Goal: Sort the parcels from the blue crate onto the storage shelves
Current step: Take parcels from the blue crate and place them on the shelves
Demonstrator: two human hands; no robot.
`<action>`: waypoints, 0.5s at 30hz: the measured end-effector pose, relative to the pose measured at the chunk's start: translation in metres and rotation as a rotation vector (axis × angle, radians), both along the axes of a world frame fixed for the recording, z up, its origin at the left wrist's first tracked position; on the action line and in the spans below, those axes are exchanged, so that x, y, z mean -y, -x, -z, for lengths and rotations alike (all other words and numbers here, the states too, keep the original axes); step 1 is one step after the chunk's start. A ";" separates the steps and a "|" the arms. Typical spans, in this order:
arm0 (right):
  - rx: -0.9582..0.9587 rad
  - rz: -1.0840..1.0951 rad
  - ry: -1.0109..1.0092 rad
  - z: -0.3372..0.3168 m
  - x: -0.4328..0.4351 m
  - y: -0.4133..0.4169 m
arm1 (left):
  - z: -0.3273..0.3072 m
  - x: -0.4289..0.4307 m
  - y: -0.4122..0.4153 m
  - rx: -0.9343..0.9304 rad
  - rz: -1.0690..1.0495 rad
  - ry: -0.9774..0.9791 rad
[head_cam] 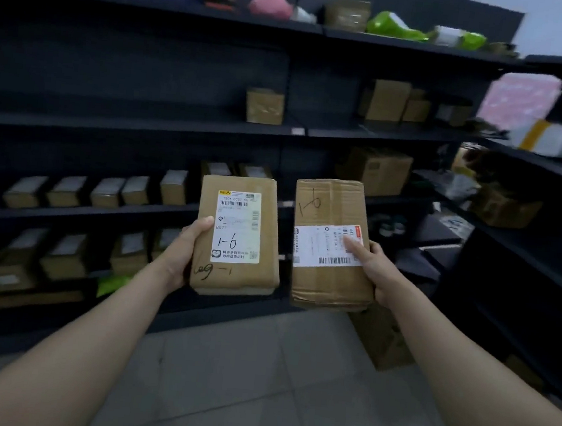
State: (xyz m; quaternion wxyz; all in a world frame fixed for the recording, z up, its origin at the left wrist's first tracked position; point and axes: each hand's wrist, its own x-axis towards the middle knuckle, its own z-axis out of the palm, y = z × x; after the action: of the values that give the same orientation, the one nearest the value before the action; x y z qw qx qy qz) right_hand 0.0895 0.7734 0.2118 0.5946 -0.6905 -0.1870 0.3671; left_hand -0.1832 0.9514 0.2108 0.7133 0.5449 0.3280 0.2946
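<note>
Two in hand at once, raised side by side before the storage shelves (143, 128). Gripping the taped brown parcel (232, 277) along its left edge with the left hand (183, 255), thumb curled onto the front, fingers behind. Clamping the corrugated carton (332, 204) at its lower right edge with the right hand (371, 271), thumb pressed on the white label (321, 247). Marked 1-6 alike. Probably light and stiff, easy to carry single-handed by one long edge; glossy tape likely slippery, so better supported from beneath.
</note>
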 end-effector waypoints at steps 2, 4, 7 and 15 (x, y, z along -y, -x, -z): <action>0.002 -0.065 0.008 -0.002 -0.032 0.001 | 0.000 -0.010 0.013 -0.020 -0.066 0.001; 0.001 -0.124 0.005 -0.004 -0.064 0.002 | -0.002 -0.019 0.024 -0.039 -0.127 -0.007; 0.019 -0.210 -0.003 -0.008 -0.106 -0.001 | -0.009 -0.036 0.033 -0.037 -0.214 -0.006; 0.069 -0.373 -0.010 -0.027 -0.183 -0.020 | -0.021 -0.066 0.022 0.010 -0.357 -0.017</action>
State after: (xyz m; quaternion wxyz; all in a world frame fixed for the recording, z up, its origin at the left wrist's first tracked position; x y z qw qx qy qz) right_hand 0.1096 0.9563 0.2391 0.5128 -0.6531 -0.3340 0.4460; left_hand -0.2054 1.0174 0.2321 0.6468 0.4826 0.4133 0.4218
